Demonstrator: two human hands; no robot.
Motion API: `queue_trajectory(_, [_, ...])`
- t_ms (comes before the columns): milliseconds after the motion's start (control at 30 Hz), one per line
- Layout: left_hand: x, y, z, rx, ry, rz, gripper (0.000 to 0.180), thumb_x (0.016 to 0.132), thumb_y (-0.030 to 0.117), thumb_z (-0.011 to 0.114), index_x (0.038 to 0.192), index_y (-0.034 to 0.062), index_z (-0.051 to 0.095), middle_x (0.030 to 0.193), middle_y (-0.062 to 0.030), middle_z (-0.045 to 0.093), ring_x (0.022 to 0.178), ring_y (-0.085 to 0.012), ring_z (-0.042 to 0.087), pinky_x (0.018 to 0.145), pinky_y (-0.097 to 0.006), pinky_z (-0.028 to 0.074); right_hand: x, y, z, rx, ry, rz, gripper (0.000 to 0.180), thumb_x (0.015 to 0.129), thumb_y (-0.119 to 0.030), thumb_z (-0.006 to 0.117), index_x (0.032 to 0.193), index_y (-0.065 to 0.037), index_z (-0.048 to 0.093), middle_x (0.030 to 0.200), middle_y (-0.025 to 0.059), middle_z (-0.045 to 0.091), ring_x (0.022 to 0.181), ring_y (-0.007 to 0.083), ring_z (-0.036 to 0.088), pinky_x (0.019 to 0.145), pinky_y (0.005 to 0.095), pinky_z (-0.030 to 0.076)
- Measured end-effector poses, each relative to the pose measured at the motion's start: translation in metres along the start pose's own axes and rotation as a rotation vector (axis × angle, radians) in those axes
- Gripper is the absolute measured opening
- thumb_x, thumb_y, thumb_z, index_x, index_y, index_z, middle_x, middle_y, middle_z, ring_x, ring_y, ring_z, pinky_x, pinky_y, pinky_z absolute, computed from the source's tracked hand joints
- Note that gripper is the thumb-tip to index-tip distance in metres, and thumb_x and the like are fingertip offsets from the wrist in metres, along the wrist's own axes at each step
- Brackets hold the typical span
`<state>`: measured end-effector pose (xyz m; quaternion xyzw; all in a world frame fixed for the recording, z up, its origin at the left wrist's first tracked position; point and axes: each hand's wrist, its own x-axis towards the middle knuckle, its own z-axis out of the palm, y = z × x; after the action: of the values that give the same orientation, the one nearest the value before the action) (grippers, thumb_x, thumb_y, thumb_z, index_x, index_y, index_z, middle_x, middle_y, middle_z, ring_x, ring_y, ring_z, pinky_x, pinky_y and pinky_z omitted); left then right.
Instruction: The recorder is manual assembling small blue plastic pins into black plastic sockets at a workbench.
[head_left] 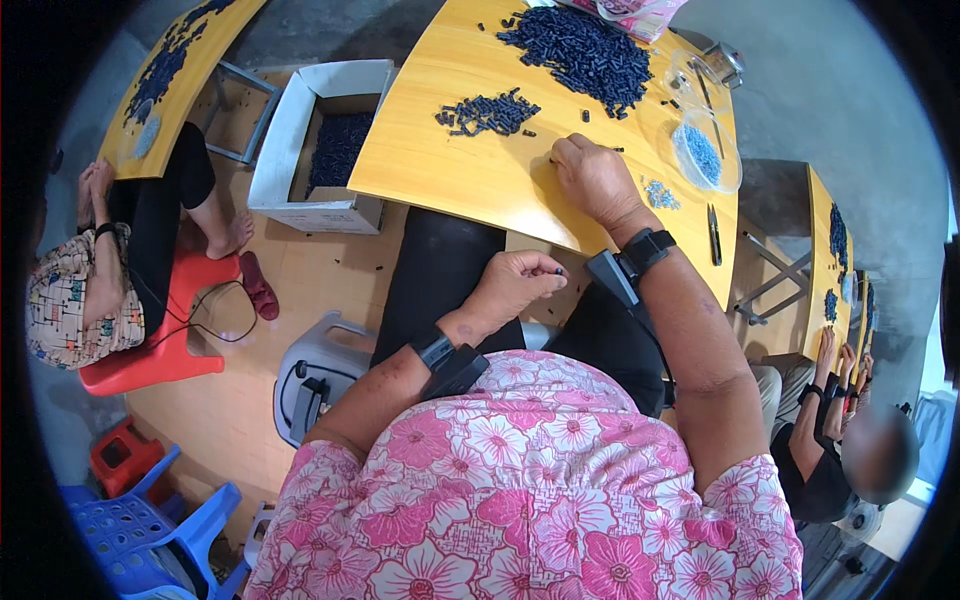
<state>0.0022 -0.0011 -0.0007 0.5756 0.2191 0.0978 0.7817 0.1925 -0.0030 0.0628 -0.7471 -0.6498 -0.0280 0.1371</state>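
The left hand [510, 293] is raised over the person's lap, just off the front edge of the yellow bench [430, 180], its thumb and fingers pinching a small black piece [560, 271]. The right hand [598, 185] is at the bench top, its fingers curled down; a dark speck shows at their tips, but I cannot tell whether they grasp it. Ahead of that hand lies a large heap of black pieces [585, 60], with a smaller pile [488, 114] to its left. To the hand's right, loose pale-blue bits [660, 194] lie near a clear dish [731, 167] holding blue bits [698, 152]. A slim black tool [714, 235] lies near the bench's right edge.
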Motion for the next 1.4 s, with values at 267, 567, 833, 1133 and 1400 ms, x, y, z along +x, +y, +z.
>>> queue_trajectory(267, [0.000, -0.003, -0.001, -0.009, -0.026, -0.034, 0.018, 0.084, 0.008, 0.065, 0.098, -0.0036, 0.067, 0.083, -0.0024, 0.066, 0.072, -0.0076, 0.060, 0.067, -0.021, 0.050, -0.029, -0.002, -0.008, 0.024, 0.050, -0.035, 0.019, 0.078, -0.004, 0.054, 0.096, -0.009, 0.059, 0.084, 0.0127, 0.059, 0.075, 0.0348, 0.060, 0.066, 0.0421, 0.051])
queue_trajectory(567, [-0.003, 0.004, -0.004, -0.068, -0.036, -0.007, 0.018, 0.086, 0.006, 0.063, 0.100, -0.0036, 0.067, 0.086, -0.0043, 0.067, 0.075, -0.0084, 0.061, 0.070, -0.022, 0.051, -0.081, -0.013, -0.013, 1.180, 0.053, 0.565, 0.014, 0.080, -0.004, 0.063, 0.092, 0.002, 0.066, 0.085, 0.0055, 0.067, 0.070, 0.0150, 0.061, 0.067, 0.0247, 0.049])
queue_trajectory(833, [-0.008, 0.006, -0.005, -0.017, -0.074, 0.018, 0.017, 0.086, 0.009, 0.064, 0.098, -0.0038, 0.067, 0.087, -0.0063, 0.067, 0.075, -0.0093, 0.062, 0.071, -0.023, 0.052, -0.121, -0.036, -0.011, 1.421, 0.006, 0.656, 0.016, 0.083, 0.001, 0.058, 0.096, 0.001, 0.067, 0.078, 0.0045, 0.065, 0.067, 0.0098, 0.058, 0.069, 0.0227, 0.048])
queue_trajectory(1133, [-0.007, 0.004, -0.005, -0.019, -0.100, 0.040, 0.017, 0.085, 0.008, 0.065, 0.096, -0.0048, 0.066, 0.090, -0.0077, 0.068, 0.077, -0.0100, 0.062, 0.071, -0.023, 0.053, -0.127, -0.041, -0.010, 1.448, -0.034, 0.657, 0.015, 0.085, 0.000, 0.057, 0.096, 0.001, 0.067, 0.075, 0.0043, 0.064, 0.069, 0.0100, 0.058, 0.070, 0.0231, 0.048])
queue_trajectory(1400, [-0.006, 0.005, -0.003, -0.097, -0.102, 0.074, 0.017, 0.084, 0.008, 0.066, 0.097, -0.0034, 0.067, 0.084, -0.0053, 0.068, 0.072, -0.0072, 0.061, 0.068, -0.021, 0.051, -0.125, -0.040, -0.012, 1.386, -0.067, 0.608, 0.016, 0.085, 0.001, 0.056, 0.097, 0.000, 0.066, 0.078, 0.0042, 0.065, 0.069, 0.0095, 0.058, 0.069, 0.0229, 0.048])
